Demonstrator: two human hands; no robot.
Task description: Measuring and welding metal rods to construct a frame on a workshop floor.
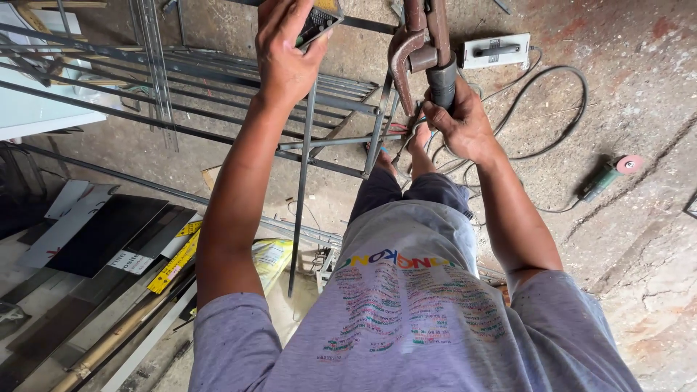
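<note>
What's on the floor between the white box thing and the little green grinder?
In the head view, a black cable loops across the bare concrete floor between the white box and green grinder.

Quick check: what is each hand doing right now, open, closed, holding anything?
Left hand: closed around a small dark handheld object.
Right hand: closed on the grip of a rusty welding electrode holder.

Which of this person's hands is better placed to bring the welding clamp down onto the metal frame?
The right hand. It already grips the rusty electrode holder just above the metal frame. The left hand is busy holding a small dark device, so it looks less free.
</note>
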